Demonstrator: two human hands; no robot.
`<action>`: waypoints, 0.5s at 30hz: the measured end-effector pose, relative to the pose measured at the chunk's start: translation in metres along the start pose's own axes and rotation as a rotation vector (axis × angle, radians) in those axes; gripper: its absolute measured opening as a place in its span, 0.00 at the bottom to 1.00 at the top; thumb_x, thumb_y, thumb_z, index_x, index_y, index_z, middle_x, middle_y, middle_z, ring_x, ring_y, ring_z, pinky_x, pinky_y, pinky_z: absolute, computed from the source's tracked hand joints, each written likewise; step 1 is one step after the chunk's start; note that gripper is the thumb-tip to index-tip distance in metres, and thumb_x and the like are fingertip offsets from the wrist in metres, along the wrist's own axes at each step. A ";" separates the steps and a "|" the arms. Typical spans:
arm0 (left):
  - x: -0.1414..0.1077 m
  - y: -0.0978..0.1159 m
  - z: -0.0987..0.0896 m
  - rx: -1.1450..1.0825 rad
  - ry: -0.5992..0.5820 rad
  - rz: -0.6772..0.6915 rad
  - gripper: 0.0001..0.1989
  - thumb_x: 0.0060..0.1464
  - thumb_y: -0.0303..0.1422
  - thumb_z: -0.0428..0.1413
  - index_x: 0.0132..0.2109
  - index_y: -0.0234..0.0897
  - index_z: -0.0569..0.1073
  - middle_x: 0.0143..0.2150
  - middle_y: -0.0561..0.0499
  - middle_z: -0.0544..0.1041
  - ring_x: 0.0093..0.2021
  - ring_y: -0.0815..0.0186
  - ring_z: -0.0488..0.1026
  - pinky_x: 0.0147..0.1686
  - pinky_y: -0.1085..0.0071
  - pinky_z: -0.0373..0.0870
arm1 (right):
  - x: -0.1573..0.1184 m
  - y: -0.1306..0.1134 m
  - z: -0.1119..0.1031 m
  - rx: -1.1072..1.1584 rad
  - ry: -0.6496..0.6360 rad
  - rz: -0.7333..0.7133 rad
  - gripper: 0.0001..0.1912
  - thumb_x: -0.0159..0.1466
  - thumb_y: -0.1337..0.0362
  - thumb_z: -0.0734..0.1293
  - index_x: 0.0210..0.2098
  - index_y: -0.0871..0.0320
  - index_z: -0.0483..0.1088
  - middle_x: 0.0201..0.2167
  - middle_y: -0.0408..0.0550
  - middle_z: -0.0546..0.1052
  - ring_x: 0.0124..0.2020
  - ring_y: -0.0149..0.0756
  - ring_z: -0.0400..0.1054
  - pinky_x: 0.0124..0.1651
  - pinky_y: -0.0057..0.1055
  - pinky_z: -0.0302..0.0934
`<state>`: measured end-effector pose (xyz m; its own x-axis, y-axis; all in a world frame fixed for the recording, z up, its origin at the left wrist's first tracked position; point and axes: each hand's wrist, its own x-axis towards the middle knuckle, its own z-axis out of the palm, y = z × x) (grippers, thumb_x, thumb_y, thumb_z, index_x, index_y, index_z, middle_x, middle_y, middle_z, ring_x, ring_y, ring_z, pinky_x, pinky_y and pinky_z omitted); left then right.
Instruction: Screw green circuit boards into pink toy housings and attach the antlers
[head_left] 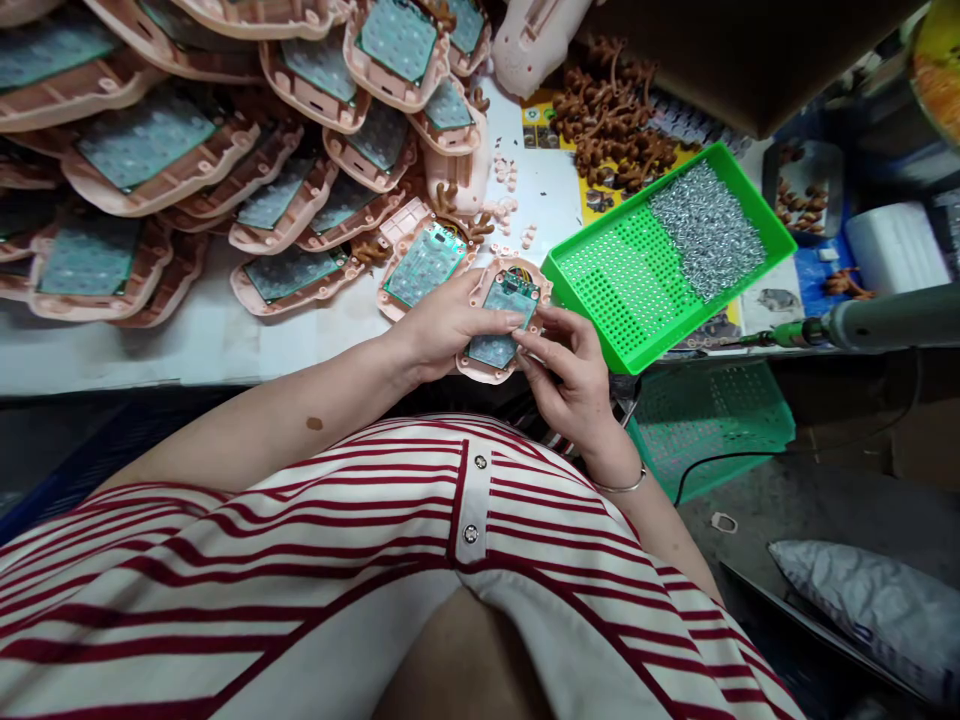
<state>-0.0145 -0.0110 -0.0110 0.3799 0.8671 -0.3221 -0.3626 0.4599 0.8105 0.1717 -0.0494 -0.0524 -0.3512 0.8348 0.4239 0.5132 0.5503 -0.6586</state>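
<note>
Just over the table's front edge, my left hand grips a pink plastic toy shell with a green circuit board inside, its thumb lying across the board. Thin wires show at the shell's top end. My right hand is at the shell's right side, fingers bent and fingertips against its edge and the board; whether a small part sits between them is hidden. Directly behind my left hand lies another pink shell with a board and brown antler-shaped pieces.
Many similar shells are stacked at the left. A green basket with silver screws stands at the right, beside a pile of brown antler pieces. An electric screwdriver lies at the right edge; a lower green basket sits below.
</note>
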 end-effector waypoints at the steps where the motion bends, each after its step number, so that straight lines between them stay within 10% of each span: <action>1: 0.000 0.000 0.001 0.003 0.004 -0.001 0.24 0.39 0.30 0.69 0.45 0.34 0.74 0.37 0.51 0.79 0.35 0.65 0.76 0.41 0.67 0.72 | 0.000 0.001 0.000 0.003 0.000 0.000 0.17 0.68 0.63 0.64 0.55 0.46 0.74 0.60 0.53 0.69 0.59 0.43 0.69 0.58 0.49 0.70; 10: -0.001 0.002 0.001 -0.025 0.027 -0.043 0.25 0.39 0.26 0.69 0.47 0.34 0.73 0.36 0.51 0.80 0.34 0.65 0.77 0.37 0.69 0.74 | -0.001 -0.015 -0.006 -0.084 0.147 -0.184 0.26 0.65 0.69 0.67 0.62 0.48 0.68 0.56 0.54 0.71 0.56 0.42 0.71 0.54 0.43 0.73; 15: -0.003 0.000 -0.001 0.029 0.024 -0.119 0.25 0.40 0.28 0.70 0.47 0.32 0.74 0.35 0.48 0.81 0.33 0.64 0.77 0.35 0.70 0.74 | -0.004 -0.005 -0.087 -0.490 0.769 -0.434 0.36 0.54 0.64 0.78 0.61 0.50 0.70 0.55 0.48 0.75 0.58 0.49 0.69 0.61 0.49 0.63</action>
<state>-0.0167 -0.0133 -0.0107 0.3980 0.8113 -0.4282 -0.2918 0.5544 0.7794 0.2387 -0.0541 0.0031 -0.0724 0.2478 0.9661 0.7869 0.6093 -0.0974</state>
